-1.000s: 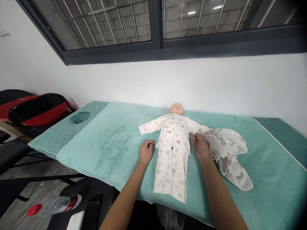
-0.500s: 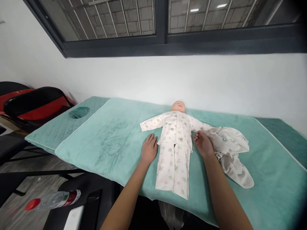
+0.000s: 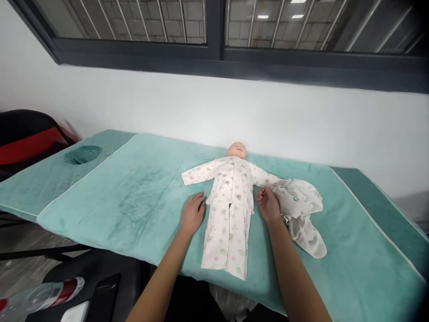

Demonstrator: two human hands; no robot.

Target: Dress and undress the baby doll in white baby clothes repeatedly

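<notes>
A baby doll lies on its back on the green-covered massage bed, its head toward the wall. It wears a white patterned top, and matching trousers lie flat below the hem. My left hand rests on the cover beside the doll's waist, fingers stretched out and holding nothing. On the other side, my right hand lies with its fingers curled in, just below the top's sleeve; no object shows in it. A crumpled heap of white baby clothes lies beside that wrist.
A dark-framed window spans the wall behind the bed. The bed has a face hole at its left end. At lower left, a water bottle, a white device and a black phone-like slab lie on a black chair.
My view has turned to the right, so everything sits further left in the picture. My left hand's fingers are a little more spread; the doll and clothes lie as before.
</notes>
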